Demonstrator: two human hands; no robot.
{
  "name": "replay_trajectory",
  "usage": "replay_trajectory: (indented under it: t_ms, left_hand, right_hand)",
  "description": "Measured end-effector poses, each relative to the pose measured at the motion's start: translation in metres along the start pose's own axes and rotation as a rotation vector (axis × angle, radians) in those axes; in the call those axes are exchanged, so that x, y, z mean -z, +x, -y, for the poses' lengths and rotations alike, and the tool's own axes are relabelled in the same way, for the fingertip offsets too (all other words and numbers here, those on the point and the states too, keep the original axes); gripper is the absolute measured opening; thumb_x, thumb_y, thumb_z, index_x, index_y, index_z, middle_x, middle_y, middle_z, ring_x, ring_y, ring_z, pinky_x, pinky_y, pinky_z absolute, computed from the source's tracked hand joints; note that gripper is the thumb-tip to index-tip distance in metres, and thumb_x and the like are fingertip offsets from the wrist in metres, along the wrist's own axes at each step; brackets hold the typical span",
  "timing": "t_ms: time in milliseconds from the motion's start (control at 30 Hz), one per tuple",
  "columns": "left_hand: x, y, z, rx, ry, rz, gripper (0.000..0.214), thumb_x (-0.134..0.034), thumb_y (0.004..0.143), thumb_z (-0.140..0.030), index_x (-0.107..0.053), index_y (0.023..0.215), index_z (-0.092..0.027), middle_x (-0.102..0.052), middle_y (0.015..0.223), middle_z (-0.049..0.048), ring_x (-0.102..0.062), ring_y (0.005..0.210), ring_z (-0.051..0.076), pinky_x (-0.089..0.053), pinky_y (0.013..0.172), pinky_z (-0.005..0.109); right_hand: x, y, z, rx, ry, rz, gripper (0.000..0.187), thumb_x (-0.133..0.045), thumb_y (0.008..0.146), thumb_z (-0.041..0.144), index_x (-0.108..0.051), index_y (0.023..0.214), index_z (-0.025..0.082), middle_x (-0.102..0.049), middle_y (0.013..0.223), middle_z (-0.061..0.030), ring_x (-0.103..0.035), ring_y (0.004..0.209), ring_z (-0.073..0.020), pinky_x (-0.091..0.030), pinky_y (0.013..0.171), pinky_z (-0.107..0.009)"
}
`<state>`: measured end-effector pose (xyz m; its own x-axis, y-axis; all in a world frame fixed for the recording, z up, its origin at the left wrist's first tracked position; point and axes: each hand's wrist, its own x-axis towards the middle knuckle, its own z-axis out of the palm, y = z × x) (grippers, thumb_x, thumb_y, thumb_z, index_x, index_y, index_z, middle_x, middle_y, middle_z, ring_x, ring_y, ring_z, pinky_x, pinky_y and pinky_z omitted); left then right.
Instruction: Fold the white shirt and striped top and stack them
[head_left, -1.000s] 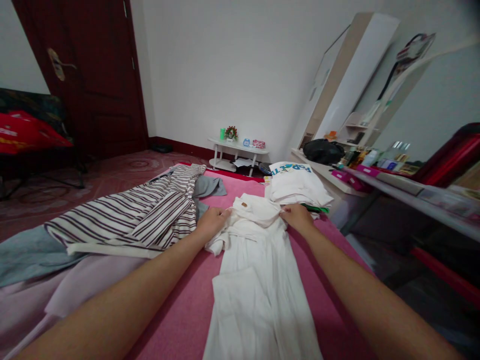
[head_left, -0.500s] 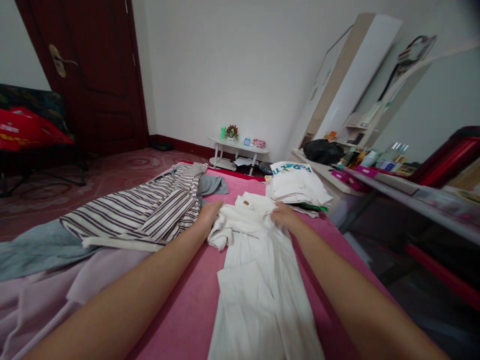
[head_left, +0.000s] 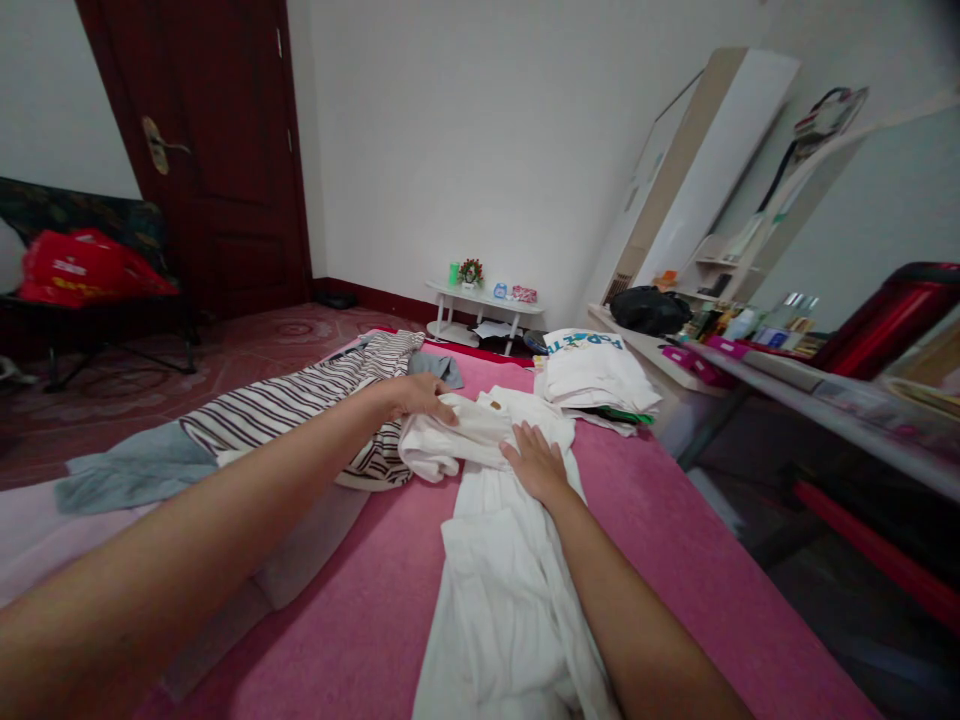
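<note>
The white garment [head_left: 495,570] lies on the pink cover [head_left: 675,540], toward 4 o'clock from the left grip [head_left: 427,397], whose fingers touch it; whether they pinch, I cannot tell. The right grip [head_left: 536,463] rests open upon it. Collar toward 12 o'clock, long axis roughly 12 to 6.

We are viewing the room in dim, soft, greyish light, its source hard to place. The white garment [head_left: 499,570] and the pale wall [head_left: 450,130] are showing brightest, while the dark red door [head_left: 232,170] is lying in shade and the space under the desk [head_left: 825,422] is appearing nearly black. We are catching 1 glossy streak along the red object [head_left: 892,315] and soft shading on the pink cover [head_left: 675,530]. The wide lens is tilting the door and stretching the 2 forearms [head_left: 187,540]. Small desktop items are looking smeared, and 1 dark blur is clouding the upper right corner.
</note>
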<state>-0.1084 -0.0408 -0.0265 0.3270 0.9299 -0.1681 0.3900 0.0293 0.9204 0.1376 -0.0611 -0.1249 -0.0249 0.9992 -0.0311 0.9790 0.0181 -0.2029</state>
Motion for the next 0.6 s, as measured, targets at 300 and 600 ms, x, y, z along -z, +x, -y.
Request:
replay_trajectory:
  t_ms: [300,600]
  left_hand:
    - [0.057,-0.016,-0.014,0.018,0.931,-0.067,0.011,-0.055,0.043,-0.009,-0.053,0.038,-0.019,-0.047,0.038,-0.0031,-0.042,0.046,0.013,-0.029,0.049,0.023]
    - [0.095,-0.045,-0.023,0.05,1.169,-0.346,0.008,-0.054,0.053,-0.014,-0.061,0.056,-0.018,-0.057,0.057,0.0022,-0.053,0.06,0.017,-0.031,0.056,0.023]
  right_hand:
    - [-0.001,-0.002,-0.002,0.008,0.038,-0.04,0.068,-0.02,0.091,0.058,-0.023,0.149,0.021,-0.014,0.157,-0.0019,-0.007,0.144,-0.0213,-0.007,0.113,-0.05]
    - [0.001,-0.004,-0.003,0.002,0.058,-0.032,0.067,-0.02,0.092,0.058,-0.023,0.149,0.022,-0.013,0.157,-0.0015,-0.006,0.144,-0.0204,-0.005,0.114,-0.048]
